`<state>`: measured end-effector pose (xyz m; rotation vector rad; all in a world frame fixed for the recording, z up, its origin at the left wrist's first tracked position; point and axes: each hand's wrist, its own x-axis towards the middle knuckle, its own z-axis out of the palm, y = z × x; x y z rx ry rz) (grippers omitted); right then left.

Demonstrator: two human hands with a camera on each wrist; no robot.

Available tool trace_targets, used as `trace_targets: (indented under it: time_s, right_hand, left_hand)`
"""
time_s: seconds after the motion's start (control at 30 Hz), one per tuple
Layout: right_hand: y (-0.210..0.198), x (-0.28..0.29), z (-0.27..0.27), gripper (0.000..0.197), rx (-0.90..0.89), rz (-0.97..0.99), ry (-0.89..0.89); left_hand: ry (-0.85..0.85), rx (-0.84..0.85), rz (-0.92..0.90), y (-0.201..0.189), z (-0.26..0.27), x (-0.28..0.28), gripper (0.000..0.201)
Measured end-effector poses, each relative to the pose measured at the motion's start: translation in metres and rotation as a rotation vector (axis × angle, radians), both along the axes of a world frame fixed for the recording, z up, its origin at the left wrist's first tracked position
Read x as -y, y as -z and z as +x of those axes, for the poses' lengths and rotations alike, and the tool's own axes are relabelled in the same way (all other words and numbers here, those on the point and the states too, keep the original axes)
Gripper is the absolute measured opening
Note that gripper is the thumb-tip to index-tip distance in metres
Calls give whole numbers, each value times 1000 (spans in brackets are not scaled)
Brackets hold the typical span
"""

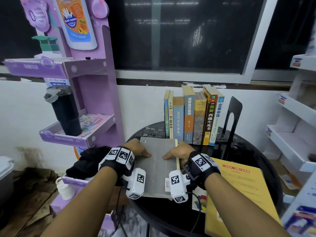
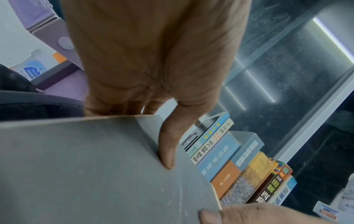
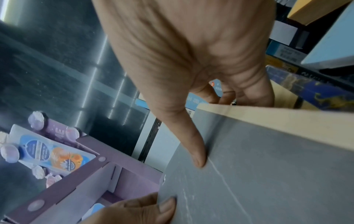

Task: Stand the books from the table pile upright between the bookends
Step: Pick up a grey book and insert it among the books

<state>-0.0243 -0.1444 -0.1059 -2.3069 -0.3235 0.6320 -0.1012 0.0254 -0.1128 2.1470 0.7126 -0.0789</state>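
Note:
A grey-covered book [image 1: 156, 168] is held flat and lifted over the round black table [image 1: 266, 168]. My left hand [image 1: 136, 150] grips its left edge, thumb on the cover [image 2: 95, 166] and fingers underneath. My right hand [image 1: 181, 152] grips the right page edge [image 3: 287, 121] the same way. Several books [image 1: 193, 117] stand upright at the back of the table. A black bookend [image 1: 233, 120] stands at their right, with a gap between. In the left wrist view another bookend [image 2: 193, 136] shows at the row's left end. A yellow book [image 1: 242, 190] lies flat at the right.
A purple cardboard display stand [image 1: 95, 103] holding a black flask [image 1: 65, 110] rises at the left of the table. White shelving [image 1: 294, 134] lines the right side. A dark window [image 1: 188, 35] sits above the white wall behind the books.

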Motion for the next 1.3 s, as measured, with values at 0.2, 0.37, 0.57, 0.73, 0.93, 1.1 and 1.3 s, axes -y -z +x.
trace_targets:
  time_s: [0.2,0.37,0.57,0.73,0.93,1.1,1.3]
  right_hand:
    - [-1,6,16,106,-106,222,76]
    - [-34,21,-3,83,-102,351,148]
    - [-52,42,0,72,-6,565,118]
    - [-59,63,0,71,131,621,54]
    - [-71,101,2,39,166,672,-79]
    - [-85,137,5,44,224,620,-195]
    - [-95,170,9,56,274,550,-253]
  left_hand:
    - [12,170,-226,-14,-1,-4,68]
    - [33,332,-396,-32,-7,14,55]
    - [32,511,-571,-41,3,37,34]
    - [22,629,-608,-44,15,52,32]
    - [58,678,-694,-45,25,72,32]
    - [166,657,-730,-48,39,95,34]
    - [303,624,-646,-69,57,130,25]
